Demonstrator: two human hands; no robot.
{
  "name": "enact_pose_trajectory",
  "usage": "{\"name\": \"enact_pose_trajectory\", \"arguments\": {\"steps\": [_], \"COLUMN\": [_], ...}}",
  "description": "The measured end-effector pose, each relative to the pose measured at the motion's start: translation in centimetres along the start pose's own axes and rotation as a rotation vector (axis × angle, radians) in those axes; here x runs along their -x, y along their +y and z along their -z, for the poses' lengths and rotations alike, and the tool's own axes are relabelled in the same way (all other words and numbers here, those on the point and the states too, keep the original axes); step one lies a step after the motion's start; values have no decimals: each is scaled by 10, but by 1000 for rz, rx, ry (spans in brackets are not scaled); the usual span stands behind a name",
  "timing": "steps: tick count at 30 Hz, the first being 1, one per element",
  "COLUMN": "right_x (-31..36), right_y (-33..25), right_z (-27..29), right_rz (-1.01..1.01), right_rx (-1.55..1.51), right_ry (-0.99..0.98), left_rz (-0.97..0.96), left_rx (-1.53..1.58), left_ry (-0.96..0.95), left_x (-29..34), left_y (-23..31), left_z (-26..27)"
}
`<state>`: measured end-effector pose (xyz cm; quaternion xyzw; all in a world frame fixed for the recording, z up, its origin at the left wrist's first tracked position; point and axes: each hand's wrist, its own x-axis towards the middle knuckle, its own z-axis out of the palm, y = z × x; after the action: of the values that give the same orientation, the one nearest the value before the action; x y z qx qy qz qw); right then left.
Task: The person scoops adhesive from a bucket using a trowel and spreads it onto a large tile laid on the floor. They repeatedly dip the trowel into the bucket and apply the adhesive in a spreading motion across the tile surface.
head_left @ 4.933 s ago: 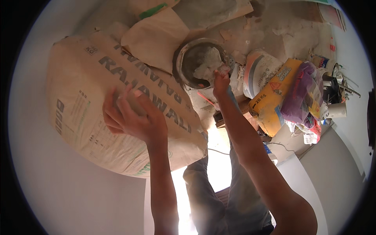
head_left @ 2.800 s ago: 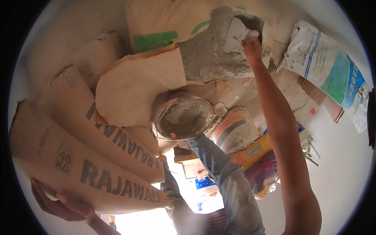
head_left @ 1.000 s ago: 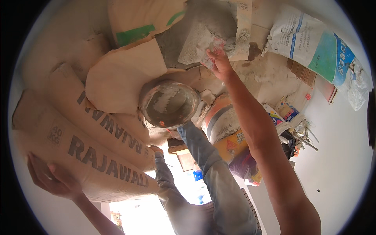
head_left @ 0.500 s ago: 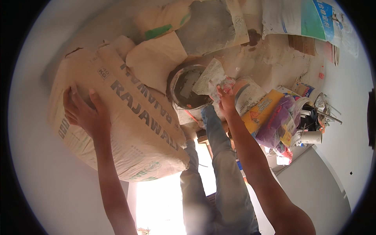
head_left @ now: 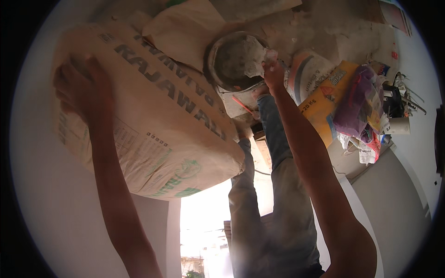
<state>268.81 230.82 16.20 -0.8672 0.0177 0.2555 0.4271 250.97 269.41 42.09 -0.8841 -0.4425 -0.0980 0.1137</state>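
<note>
Brown paper wraps the big sack (head_left: 167, 125) filling my left side. My left hand (head_left: 85, 90) lies over its left part, fingers spread and loosely bent, gripping nothing; how hard it presses, I can't tell. Just beyond is a second sack (head_left: 202, 88), also brown, and farther off a loose brown sheet (head_left: 185, 24).

To the right of these stands a round bucket (head_left: 209, 69) with greyish stuff inside. Just before it lies a thin orange strip (head_left: 242, 104), near my feet. Over the bucket's right side is a pale flat piece (head_left: 253, 56) — grey-smeared, its exact kind unclear — and my right hand (head_left: 274, 72) is closed around its right end.

Farther right come a white sack (head_left: 303, 76) with dark and orange bands, a yellow sack (head_left: 331, 90), then a purple bag (head_left: 353, 109) beside a white tube (head_left: 398, 126).
</note>
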Motion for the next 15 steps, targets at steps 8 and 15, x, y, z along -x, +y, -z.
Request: {"name": "enact_pose_trajectory", "arguments": {"steps": [8, 15], "right_x": [13, 39], "right_y": [6, -33], "right_z": [9, -4], "right_rz": [308, 176], "right_rx": [305, 220], "right_ry": [258, 193], "left_rz": [56, 38], "left_rx": [-3, -92], "left_ry": [-11, 5], "left_x": [-3, -2], "left_y": [-5, -5], "left_z": [-7, -6]}}
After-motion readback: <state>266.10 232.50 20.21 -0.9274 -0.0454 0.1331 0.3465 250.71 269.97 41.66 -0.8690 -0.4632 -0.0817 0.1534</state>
